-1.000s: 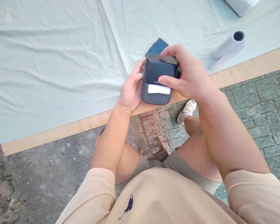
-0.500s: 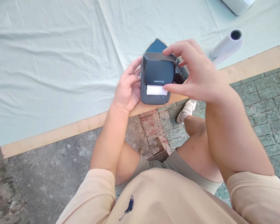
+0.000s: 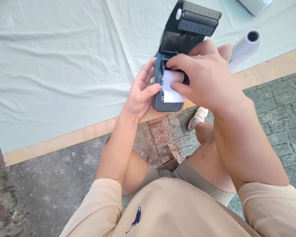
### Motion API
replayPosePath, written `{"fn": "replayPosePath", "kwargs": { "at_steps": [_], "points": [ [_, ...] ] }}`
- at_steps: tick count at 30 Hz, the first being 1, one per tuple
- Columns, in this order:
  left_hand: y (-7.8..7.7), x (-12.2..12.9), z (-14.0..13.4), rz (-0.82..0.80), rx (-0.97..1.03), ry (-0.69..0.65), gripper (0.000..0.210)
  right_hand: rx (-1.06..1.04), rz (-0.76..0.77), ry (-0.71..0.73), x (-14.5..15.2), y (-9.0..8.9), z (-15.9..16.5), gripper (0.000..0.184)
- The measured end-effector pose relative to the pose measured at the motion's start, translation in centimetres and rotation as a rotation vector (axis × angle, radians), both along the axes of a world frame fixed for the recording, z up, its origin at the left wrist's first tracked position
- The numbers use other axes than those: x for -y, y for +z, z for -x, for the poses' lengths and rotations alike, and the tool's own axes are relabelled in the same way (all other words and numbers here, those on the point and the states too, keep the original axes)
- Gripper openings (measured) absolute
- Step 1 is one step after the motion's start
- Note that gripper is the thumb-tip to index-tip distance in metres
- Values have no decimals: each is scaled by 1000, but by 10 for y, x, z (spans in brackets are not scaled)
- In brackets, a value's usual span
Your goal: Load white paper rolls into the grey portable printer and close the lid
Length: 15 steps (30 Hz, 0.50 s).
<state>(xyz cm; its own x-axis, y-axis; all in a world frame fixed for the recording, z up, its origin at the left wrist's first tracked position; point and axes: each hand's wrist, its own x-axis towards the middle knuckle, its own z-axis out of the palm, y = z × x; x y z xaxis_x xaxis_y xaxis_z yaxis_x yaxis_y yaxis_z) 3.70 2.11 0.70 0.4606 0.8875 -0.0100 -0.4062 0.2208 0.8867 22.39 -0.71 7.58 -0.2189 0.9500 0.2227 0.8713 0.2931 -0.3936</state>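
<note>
A dark grey label printer point(image 3: 168, 106) rests at the table's front edge, its lid point(image 3: 181, 36) swung up and a black roller showing under the lid's front. Inside lies a roll of white label paper point(image 3: 171, 92), with its loose end over the front of the body. My left hand point(image 3: 141, 93) grips the printer's left side, thumb on the near rim. My right hand point(image 3: 207, 72) reaches into the compartment, thumb on the paper and index finger at the roll's far side. The fingers partly hide the roll.
A white cylindrical device point(image 3: 245, 47) with a dark toothed opening stands to the right on the pale cloth point(image 3: 64, 65). Part of a white object point(image 3: 256, 5) shows at the top right. The table's bare wooden edge point(image 3: 273, 67) runs along the front, above paving.
The printer's lid has gone from shut to raised, uncovering the paper roll. My right hand has moved from the lid down into the compartment. My left hand stays on the printer's side.
</note>
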Motion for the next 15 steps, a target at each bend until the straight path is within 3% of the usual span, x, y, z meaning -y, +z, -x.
{"fn": "replayPosePath", "kwargs": {
  "at_steps": [3, 5, 8, 10, 11, 13, 15],
  "points": [
    [-2, 0, 0, 23, -30, -5, 68, -24, 26, 3, 3, 11, 1, 29],
    [-4, -2, 1, 46, -47, 9, 61, -181, 23, -17, 7, 21, -2, 31],
    [-6, -5, 2, 62, -36, 8, 57, -791, -24, -147, 8, 28, -17, 35],
    [-6, -6, 3, 68, -17, -9, 58, -1204, 95, -276, 2, 24, -34, 39],
    [-6, -7, 3, 70, -10, -16, 59, -1314, 192, -335, -2, 18, -41, 38],
    [-5, -8, 3, 71, -4, -20, 59, -1327, 265, -460, -10, 4, -53, 28],
    [-4, -8, 3, 69, -12, -16, 57, -1198, 131, -516, -17, -12, -58, 29]
  ]
}}
